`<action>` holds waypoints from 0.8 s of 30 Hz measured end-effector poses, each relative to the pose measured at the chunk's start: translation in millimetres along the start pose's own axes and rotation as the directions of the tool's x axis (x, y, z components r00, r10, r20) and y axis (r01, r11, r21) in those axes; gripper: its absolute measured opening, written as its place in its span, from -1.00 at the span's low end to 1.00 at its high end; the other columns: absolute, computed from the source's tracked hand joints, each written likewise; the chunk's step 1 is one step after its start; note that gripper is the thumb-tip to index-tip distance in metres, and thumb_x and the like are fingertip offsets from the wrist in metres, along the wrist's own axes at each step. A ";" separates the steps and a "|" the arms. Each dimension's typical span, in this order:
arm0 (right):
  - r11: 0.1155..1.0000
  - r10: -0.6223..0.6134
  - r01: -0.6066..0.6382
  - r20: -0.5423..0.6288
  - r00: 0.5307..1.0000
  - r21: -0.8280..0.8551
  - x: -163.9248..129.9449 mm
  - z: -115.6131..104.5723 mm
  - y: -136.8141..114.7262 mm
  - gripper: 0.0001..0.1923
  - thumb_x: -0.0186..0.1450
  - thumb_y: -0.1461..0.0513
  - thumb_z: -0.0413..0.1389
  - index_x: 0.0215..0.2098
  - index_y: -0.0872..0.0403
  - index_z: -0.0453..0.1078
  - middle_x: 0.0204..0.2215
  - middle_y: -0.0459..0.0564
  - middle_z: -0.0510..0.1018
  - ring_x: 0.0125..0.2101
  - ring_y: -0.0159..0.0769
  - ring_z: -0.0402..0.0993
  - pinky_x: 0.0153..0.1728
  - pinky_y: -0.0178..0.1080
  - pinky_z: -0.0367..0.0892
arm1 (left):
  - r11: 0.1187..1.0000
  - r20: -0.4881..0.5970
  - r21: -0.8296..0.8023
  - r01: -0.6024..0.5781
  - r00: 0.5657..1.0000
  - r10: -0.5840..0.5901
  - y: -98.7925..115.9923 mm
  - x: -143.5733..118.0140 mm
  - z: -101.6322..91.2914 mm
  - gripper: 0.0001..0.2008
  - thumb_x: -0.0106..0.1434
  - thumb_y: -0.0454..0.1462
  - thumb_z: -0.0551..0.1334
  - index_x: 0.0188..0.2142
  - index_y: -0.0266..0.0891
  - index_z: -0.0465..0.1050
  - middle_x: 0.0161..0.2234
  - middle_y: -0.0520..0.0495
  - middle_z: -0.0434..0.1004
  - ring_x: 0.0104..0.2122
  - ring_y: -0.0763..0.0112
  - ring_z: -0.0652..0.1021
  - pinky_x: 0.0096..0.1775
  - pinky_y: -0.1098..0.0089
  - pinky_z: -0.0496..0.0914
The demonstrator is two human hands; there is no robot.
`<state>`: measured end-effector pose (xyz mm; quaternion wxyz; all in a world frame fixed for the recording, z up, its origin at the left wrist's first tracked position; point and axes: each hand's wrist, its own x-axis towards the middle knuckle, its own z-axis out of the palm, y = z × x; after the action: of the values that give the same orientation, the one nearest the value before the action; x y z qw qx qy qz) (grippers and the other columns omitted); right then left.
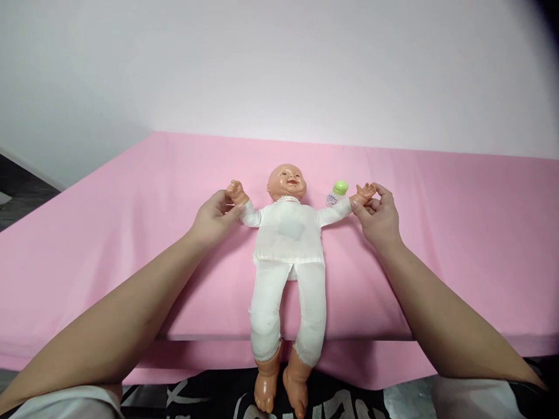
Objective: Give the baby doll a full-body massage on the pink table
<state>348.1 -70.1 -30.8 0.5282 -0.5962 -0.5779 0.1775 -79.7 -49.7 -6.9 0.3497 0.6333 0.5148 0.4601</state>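
Note:
A baby doll (288,233) in a white cloth suit lies on its back on the pink sheet (458,233), arms spread wide, legs hanging over the front edge. My left hand (215,218) grips the doll's wrist on the left side. My right hand (379,216) pinches the doll's other hand between thumb and fingers. A small white bottle with a green cap (337,194) lies beside the doll's head, just behind the arm that my right hand holds.
The pink sheet covers a flat surface that runs up to a plain white wall (279,64). Dark floor (17,192) shows at the far left. Black printed fabric (205,401) lies below the front edge, under the doll's feet.

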 end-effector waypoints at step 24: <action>0.984 -0.146 0.131 0.127 0.981 0.119 -14.7 16.6 -27.1 -0.24 0.39 0.06 0.30 0.49 -0.14 0.21 0.21 0.06 0.63 0.08 -0.08 0.66 0.15 0.06 0.60 | 0.982 0.074 0.152 -0.114 0.992 0.104 15.5 -12.8 2.6 -0.63 0.30 -0.07 0.39 0.05 -0.11 0.60 -0.02 -0.09 0.73 -0.07 0.09 0.70 -0.03 0.15 0.59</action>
<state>316.9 -82.1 -20.4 0.5311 -0.5109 -0.6419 0.2118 -72.7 -65.6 3.5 0.2899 0.7007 0.5020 0.4160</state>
